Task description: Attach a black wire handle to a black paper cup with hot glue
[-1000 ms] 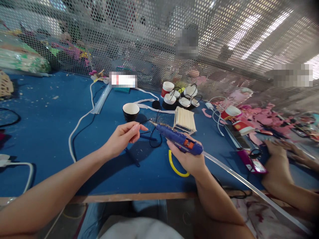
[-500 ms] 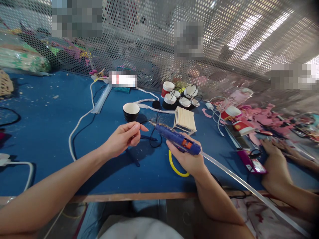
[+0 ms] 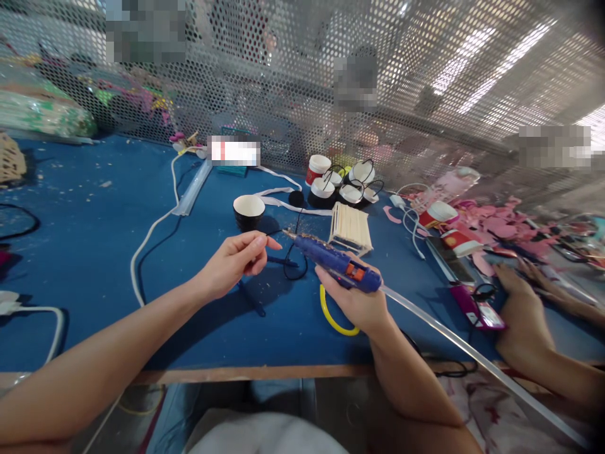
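Two hands meet mid-frame: right hand [image 3: 357, 301] wraps the light, rigid glue gun [image 3: 333, 261] by its grip, left hand [image 3: 236, 261] pinches a thin, limp black cord [image 3: 289, 252] near the hot nozzle.

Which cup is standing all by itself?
The black cup with the white inside, nearest the left hand. The other cups crowd together farther back.
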`<act>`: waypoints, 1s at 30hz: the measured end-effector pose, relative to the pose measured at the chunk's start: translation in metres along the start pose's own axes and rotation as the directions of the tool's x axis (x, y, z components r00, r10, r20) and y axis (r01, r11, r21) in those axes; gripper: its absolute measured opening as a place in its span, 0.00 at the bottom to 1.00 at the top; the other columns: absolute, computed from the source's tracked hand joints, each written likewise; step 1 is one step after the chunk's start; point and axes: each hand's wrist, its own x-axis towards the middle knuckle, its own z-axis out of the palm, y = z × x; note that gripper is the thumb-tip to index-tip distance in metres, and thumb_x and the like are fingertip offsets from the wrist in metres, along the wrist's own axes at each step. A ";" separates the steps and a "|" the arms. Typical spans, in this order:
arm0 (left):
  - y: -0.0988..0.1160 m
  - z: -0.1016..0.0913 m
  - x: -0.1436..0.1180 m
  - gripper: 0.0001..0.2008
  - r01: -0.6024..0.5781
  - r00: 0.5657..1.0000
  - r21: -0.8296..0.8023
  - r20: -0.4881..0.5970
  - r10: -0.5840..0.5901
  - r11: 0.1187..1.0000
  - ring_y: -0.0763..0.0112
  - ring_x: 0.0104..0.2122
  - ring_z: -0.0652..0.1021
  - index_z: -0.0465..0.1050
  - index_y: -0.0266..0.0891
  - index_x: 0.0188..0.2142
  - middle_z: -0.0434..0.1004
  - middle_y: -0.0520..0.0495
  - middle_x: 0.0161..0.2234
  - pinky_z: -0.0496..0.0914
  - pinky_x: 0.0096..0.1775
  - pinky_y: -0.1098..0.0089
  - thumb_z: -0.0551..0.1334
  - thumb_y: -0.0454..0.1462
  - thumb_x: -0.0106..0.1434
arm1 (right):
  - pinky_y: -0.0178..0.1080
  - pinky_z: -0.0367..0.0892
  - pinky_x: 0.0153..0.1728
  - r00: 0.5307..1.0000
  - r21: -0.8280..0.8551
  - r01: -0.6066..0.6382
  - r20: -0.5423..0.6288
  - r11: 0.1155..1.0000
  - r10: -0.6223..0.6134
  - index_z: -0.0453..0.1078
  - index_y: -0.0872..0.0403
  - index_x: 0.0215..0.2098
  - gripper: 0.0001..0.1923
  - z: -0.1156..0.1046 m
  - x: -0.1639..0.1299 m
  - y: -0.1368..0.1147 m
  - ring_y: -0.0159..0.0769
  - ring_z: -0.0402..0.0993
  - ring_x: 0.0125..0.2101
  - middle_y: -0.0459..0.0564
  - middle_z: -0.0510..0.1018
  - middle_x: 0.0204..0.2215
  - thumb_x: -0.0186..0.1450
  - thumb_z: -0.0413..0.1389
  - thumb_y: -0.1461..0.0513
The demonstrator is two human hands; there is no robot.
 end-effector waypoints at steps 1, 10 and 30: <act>0.000 0.000 0.000 0.15 0.002 1.000 -0.009 -0.002 -0.002 1.000 0.79 0.19 0.60 0.72 0.37 0.36 0.60 0.55 0.16 0.52 0.22 0.74 0.55 0.46 0.63 | 0.35 0.68 0.29 1.000 0.002 -0.005 0.002 1.000 0.005 0.68 0.53 0.26 0.06 0.000 0.000 0.000 0.33 0.72 0.26 0.46 0.75 0.24 0.58 0.58 0.59; 0.000 0.000 0.002 0.14 0.002 0.997 -0.076 -0.071 -0.007 0.997 0.83 0.19 0.60 0.74 0.36 0.32 0.60 0.53 0.24 0.52 0.21 0.75 0.60 0.46 0.60 | 0.35 0.68 0.28 0.999 0.011 -0.039 -0.005 0.999 0.039 0.68 0.53 0.27 0.07 -0.001 -0.001 0.002 0.32 0.72 0.24 0.45 0.75 0.24 0.59 0.58 0.58; -0.001 -0.005 0.004 0.12 -0.013 0.999 -0.273 -0.042 0.002 0.962 0.87 0.15 0.60 0.75 0.35 0.33 0.62 0.54 0.23 0.52 0.19 0.78 0.61 0.42 0.60 | 0.36 0.68 0.22 0.992 0.122 -0.124 0.012 0.985 0.123 0.72 0.52 0.27 0.06 -0.002 0.002 0.001 0.32 0.70 0.18 0.43 0.73 0.17 0.59 0.58 0.58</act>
